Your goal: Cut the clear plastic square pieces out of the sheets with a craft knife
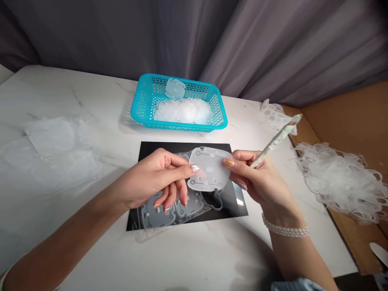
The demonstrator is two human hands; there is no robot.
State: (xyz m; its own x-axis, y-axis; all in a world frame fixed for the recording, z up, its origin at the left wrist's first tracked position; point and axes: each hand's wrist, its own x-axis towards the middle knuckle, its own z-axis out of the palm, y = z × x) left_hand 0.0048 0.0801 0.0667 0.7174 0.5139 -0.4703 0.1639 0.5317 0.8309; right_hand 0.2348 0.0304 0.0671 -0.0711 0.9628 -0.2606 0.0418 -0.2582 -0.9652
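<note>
The scene is bright, lit by soft, diffuse light that seems to fall mostly from above. The white worktop sits close to overexposure, so a translucent sheet lying on it almost washes out. Shadows stay faint: a soft one beside the basket and a broad, dim one below the right hand. The left hand and the plastic piece it pinches are evenly lit. The black card shows a small white glare near its right corner. The curtain is the dimmest area. Wide-angle distortion bends the worktop's edges towards the frame corners, while focus stays fairly sharp throughout.
</note>
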